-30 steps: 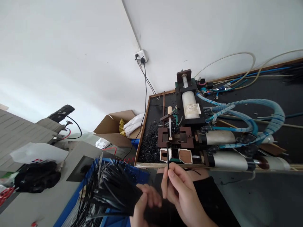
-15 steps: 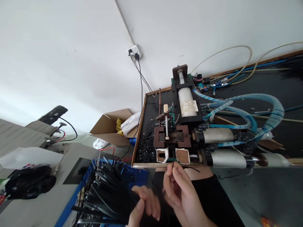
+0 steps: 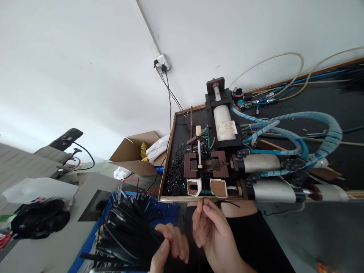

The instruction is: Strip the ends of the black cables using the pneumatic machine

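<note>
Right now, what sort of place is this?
Probably a small workshop: a pneumatic bench machine with blue air hoses, black offcuts heaped beside it, and a bundle of black strips held in the left hand.

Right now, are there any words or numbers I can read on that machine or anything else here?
Nothing can be read here.
Paper label on the white cylinder: has printed lines, too small and blurred to read.
White bag at the left: small red and blue marks, too blurred to read.
Left hand and right hand hold only black strips, with no writing.
</note>
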The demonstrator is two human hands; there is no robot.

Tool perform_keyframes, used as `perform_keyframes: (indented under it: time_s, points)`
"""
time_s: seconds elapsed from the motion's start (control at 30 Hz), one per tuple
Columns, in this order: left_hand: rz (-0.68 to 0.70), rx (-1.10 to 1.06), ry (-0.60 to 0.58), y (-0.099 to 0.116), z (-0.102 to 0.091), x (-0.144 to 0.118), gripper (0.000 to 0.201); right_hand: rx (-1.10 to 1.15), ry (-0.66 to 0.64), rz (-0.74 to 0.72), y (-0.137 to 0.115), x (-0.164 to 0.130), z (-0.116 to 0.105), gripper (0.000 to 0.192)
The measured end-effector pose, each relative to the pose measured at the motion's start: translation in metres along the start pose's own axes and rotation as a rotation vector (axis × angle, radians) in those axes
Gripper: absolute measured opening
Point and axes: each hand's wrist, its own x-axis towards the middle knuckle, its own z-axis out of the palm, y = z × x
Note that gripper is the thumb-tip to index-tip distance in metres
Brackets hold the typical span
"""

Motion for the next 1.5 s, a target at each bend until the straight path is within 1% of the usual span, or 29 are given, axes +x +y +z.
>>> perform_keyframes:
  time_s: [0.07,0.13,0.3,0.37,0.43,0.53,0.67,0.77,0.83,0.9,0.97,1.03,1.1,1.2,1.27,1.3,1.33,1.37,1.43,1.47,1.5]
  points:
    - [-0.001,0.006,0.016,0.003,0.003,-0.001,0.011,0.0,0.01,0.014,0.001,0.0,0.0,0.026]
    - [0.0,0.014,0.013,0.004,0.003,-0.001,0.011,0.008,0.007,0.041,0.002,0.0,0.001,0.027]
    - [0.017,0.026,-0.066,0.002,-0.01,0.002,0.011,0.016,-0.038,0.074,-0.003,0.002,0.003,0.024]
    - [0.024,0.027,-0.081,0.0,-0.012,0.002,0.01,0.01,-0.06,0.087,-0.006,0.003,0.003,0.023]
    - [0.027,0.022,-0.052,-0.001,-0.009,0.001,0.009,0.009,-0.072,0.106,-0.009,0.003,0.002,0.022]
    - [0.026,0.011,0.027,-0.002,0.001,-0.003,0.007,0.004,-0.086,0.13,-0.011,0.003,0.002,0.021]
    - [0.024,0.012,0.093,-0.003,0.013,-0.005,0.004,0.008,-0.109,0.135,-0.012,0.004,0.001,0.02]
    - [0.028,0.022,0.126,-0.004,0.012,-0.007,0.004,0.016,-0.115,0.136,-0.012,0.005,0.0,0.019]
    - [0.035,0.034,0.131,-0.004,0.004,-0.006,0.004,0.023,-0.114,0.136,-0.012,0.004,-0.001,0.019]
    - [0.036,0.068,0.062,-0.003,-0.009,-0.003,0.002,0.025,-0.11,0.133,-0.012,0.004,-0.001,0.018]
    - [0.027,0.125,-0.084,-0.001,-0.023,0.003,0.006,0.026,-0.107,0.132,-0.012,0.004,-0.001,0.017]
    - [0.02,0.171,-0.195,0.001,-0.036,0.009,0.008,0.029,-0.104,0.133,-0.012,0.005,-0.001,0.017]
    - [0.024,0.212,-0.277,0.003,-0.043,0.014,0.012,0.033,-0.094,0.134,-0.013,0.005,-0.001,0.015]
    - [0.01,0.216,-0.353,0.003,-0.04,0.016,0.023,0.033,-0.082,0.131,-0.012,0.005,-0.001,0.014]
    - [-0.019,0.166,-0.389,0.004,-0.03,0.014,0.028,0.034,-0.079,0.13,-0.012,0.004,-0.001,0.013]
    - [-0.031,0.138,-0.384,0.004,-0.022,0.012,0.028,0.034,-0.077,0.129,-0.012,0.004,-0.001,0.013]
    - [-0.039,0.11,-0.358,0.005,-0.014,0.009,0.025,0.034,-0.077,0.13,-0.012,0.004,-0.002,0.013]
    - [-0.041,0.087,-0.292,0.006,-0.004,0.006,0.021,0.032,-0.077,0.133,-0.012,0.004,-0.002,0.013]
    - [-0.05,0.067,0.056,0.008,0.016,-0.002,0.009,0.03,-0.075,0.14,-0.012,0.004,-0.002,0.014]
    - [-0.055,0.041,0.16,0.009,0.025,-0.005,0.008,0.03,-0.074,0.144,-0.012,0.005,-0.002,0.014]
    - [-0.064,0.017,0.231,0.01,0.033,-0.007,0.012,0.032,-0.072,0.146,-0.012,0.005,-0.002,0.015]
